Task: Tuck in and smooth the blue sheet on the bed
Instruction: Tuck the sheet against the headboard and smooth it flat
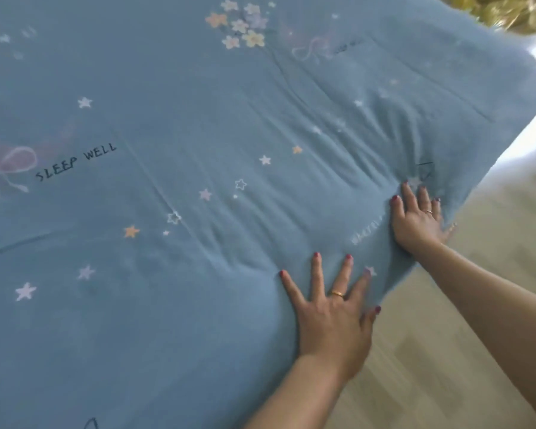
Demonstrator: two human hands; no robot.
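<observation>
The blue sheet, printed with stars, flowers and the words "SLEEP WELL", covers the bed and fills most of the view. My left hand lies flat on it near the bed's right edge, fingers spread and straight. Further along the same edge, my right hand presses flat on the sheet, its thumb at the edge. Shallow wrinkles fan out across the fabric from both hands toward the middle of the bed. The sheet drops over the side below my right hand.
Light wooden floor runs along the right side of the bed. Something golden and shiny sits past the bed's far corner at the top right. Bright light washes out the area by that corner.
</observation>
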